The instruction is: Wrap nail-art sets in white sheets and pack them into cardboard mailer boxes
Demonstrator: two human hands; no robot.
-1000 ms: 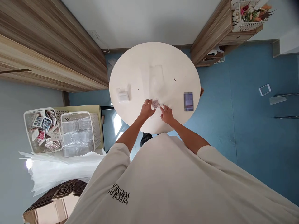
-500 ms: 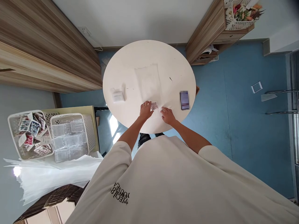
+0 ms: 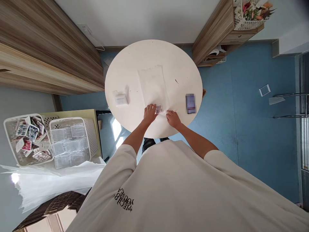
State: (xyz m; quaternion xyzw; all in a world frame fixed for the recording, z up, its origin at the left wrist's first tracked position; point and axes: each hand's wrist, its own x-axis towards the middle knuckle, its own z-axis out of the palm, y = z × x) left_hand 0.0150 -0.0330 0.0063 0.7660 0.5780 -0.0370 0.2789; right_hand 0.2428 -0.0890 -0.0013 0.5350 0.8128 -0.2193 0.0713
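A translucent, film-like wrapping sheet [image 3: 152, 82] lies lengthwise across the round white table [image 3: 130, 58]. On its near end is a small flat packet [image 3: 159, 109] with reddish-brown contents; I cannot make out what they are. My left hand [image 3: 150, 113] is closed at the packet's left edge, thumb toward me and fingers on top. To the right, my right hand [image 3: 173, 119] has its fingers curled together at the sheet's near right corner, apart from the packet. The sheet's near edge is hard to see against the table.
A small white stack [image 3: 121, 98] sits at the table's left, a purple pixelated rectangle [image 3: 190, 103] at its right. Left of me, one white basket [image 3: 6, 129] holds blister-like packs, another [image 3: 93, 135] clear plastic boxes. White sheets [image 3: 60, 183] lie nearer.
Both hands stay almost in place. The packet looks slightly hazier, and the sheet's near right part now reaches my right fingers. The whole view has shifted slightly.
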